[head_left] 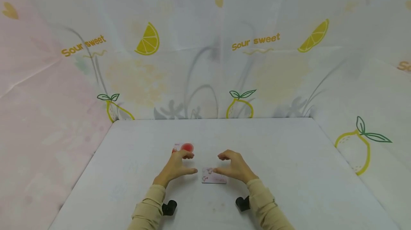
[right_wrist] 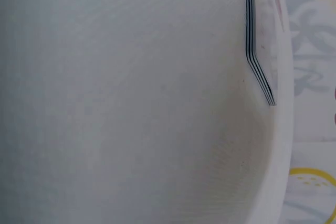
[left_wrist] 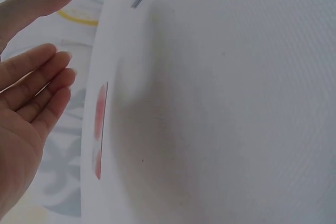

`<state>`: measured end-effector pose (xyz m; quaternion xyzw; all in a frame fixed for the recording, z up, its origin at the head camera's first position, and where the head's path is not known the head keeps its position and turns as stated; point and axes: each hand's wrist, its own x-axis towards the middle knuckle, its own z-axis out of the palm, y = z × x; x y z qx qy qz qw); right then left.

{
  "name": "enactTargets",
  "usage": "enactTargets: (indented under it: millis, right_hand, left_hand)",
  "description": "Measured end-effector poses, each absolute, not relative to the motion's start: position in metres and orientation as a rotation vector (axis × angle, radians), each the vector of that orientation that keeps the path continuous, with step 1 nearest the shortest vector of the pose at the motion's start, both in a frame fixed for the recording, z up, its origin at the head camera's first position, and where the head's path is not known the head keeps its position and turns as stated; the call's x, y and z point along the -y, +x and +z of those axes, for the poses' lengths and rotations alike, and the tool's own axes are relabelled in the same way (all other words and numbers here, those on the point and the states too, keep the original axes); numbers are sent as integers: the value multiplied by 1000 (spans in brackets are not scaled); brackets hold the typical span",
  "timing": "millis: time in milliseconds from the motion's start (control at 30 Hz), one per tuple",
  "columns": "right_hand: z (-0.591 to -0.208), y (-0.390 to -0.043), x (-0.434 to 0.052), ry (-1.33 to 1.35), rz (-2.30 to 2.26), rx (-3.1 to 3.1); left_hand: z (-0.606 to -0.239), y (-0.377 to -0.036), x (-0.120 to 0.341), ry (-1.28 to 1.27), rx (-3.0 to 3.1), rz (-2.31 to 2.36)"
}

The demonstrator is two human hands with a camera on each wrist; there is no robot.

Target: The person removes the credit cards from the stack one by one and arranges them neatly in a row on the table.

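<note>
On the white table lies a stack of thin pink-and-white cards (head_left: 208, 177), whose layered dark edges show in the right wrist view (right_wrist: 251, 30). Farther back and to the left is a flat card with a red disc (head_left: 187, 147), partly covered by my left hand (head_left: 176, 165). That hand hovers left of the stack, thumb apart from the fingers, with nothing held. In the left wrist view its palm and loose fingers (left_wrist: 37, 85) show above the table. My right hand (head_left: 236, 165) mirrors it at the stack's right; its thumb overlaps the stack's corner, and contact is unclear.
The white table (head_left: 273, 151) ends at a back wall of lemon-printed cloth (head_left: 205, 62), with more cloth on both sides. Black wrist-worn devices (head_left: 169, 208) project inward from both beige sleeves (head_left: 149, 205).
</note>
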<state>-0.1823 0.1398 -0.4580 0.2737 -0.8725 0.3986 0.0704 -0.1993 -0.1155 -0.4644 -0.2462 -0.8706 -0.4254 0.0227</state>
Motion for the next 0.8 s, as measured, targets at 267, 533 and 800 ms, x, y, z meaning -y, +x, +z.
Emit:
enactTargets:
  millis: [267,533,800]
  right_hand:
    - [-463,-178,-143,793,1214,2660]
    - [-465,-176,-146,801,1176,2680]
    - [-469,-177,-150,736,1201,2783]
  left_hand:
    - [-471,-196,111,-752,2717,-1317]
    - [-477,-196,107,-797,2707,-1292]
    - [-481,-197,102,-819,2715,-1285]
